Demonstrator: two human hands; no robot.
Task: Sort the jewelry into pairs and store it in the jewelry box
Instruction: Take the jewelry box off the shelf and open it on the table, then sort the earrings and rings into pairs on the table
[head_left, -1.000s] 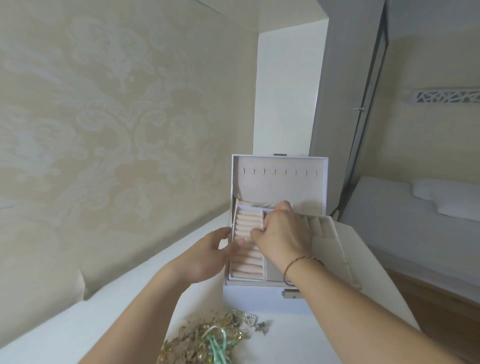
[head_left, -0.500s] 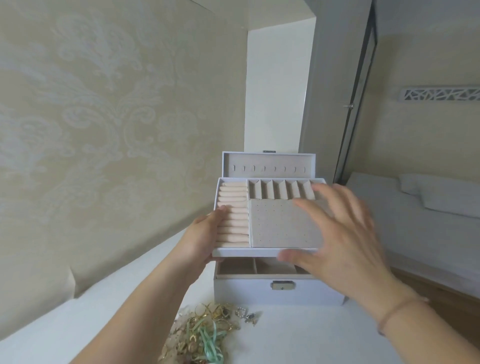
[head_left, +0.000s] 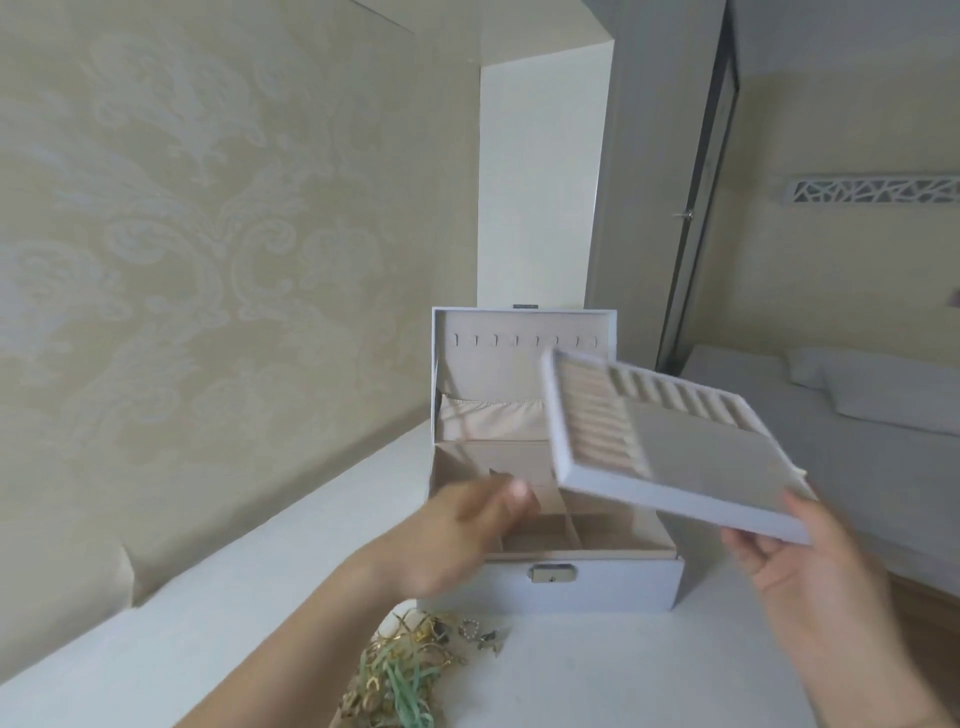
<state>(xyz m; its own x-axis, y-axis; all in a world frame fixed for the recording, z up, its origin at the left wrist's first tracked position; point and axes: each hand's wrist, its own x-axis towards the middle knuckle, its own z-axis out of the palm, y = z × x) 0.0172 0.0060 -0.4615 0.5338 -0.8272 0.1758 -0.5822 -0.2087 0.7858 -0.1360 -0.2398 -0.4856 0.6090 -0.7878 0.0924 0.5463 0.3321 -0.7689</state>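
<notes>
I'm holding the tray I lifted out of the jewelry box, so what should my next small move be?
Probably set the tray on the white table right of the jewelry box: your right hand holds it alone, tilted, and the jewelry pile lies unsorted.

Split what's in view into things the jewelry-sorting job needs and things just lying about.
Job:
- jewelry box, lid up
- lift-out tray, held tilted by the right hand
- left hand, over the box's front edge
- jewelry pile on the table

Not the job:
- bed
- pillow
- door
</notes>
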